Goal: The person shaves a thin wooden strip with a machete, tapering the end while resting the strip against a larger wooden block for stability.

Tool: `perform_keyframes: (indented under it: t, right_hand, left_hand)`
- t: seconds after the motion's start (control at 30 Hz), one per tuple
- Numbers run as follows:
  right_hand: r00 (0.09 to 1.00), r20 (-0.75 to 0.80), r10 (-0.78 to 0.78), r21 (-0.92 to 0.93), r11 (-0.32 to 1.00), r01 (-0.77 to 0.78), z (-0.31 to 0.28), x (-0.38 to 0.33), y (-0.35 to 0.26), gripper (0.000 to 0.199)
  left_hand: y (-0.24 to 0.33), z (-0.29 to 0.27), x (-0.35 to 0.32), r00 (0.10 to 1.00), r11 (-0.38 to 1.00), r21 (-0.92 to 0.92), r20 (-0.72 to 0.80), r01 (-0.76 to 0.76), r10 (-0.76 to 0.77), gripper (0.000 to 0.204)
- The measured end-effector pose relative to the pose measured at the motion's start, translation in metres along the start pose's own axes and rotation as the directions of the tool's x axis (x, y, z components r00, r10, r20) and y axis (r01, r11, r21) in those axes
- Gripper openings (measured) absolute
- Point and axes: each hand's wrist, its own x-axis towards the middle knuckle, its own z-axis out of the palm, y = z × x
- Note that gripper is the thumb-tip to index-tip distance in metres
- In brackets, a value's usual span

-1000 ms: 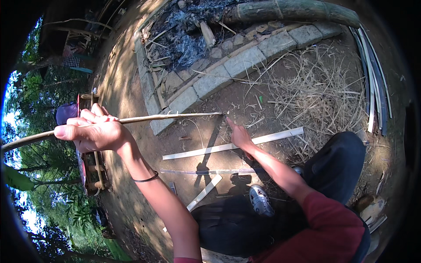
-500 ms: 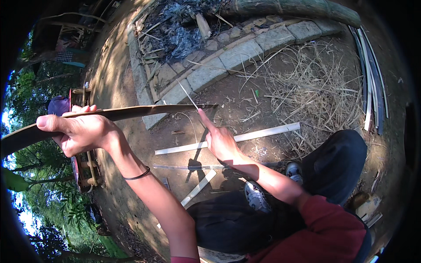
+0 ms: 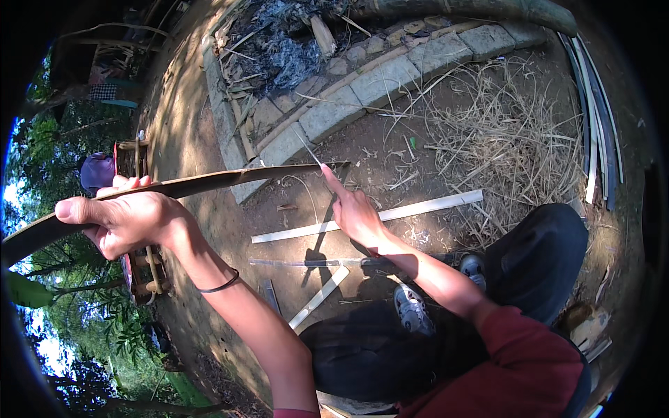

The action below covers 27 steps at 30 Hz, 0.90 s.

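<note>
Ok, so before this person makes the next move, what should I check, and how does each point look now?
1. Left grip closed around the long dark strip: ok.
2. Whole dark strip in view: not ok; one end runs out at the picture's left edge.
3. Right grip firm on the thin pale piece: cannot tell; the curled fingers are hidden.
4. Right index finger clear of the dark strip: cannot tell; they overlap in this view.
5. Pale flat strip on the ground, apart from the left grip: ok.
</note>
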Motion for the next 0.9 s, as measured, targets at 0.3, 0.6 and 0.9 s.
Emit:
perform_keyframes:
  t: [0.3, 0.6, 0.9]
  right_hand:
    - [0.990, -0.082, 0.118, -0.112, 0.986, -0.126, 0.012, 0.019, 0.082, 0.081]
    - [0.992, -0.078, 0.101, -0.151, 0.982, -0.112, 0.027, 0.017, 0.076, 0.080]
    - [0.980, -0.054, 0.193, -0.198, 0.960, -0.200, 0.031, 0.019, 0.122, 0.080]
  left_hand:
    - [0.012, 0.013, -0.010, 1.000, 1.000, 0.022, -0.007, 0.022, -0.022, 0.061]
    - [0.007, 0.005, -0.002, 1.000, 0.998, 0.067, -0.029, 0.001, 0.001, 0.059]
    - [0.008, 0.006, -0.004, 0.997, 0.994, 0.103, -0.079, 0.030, -0.022, 0.059]
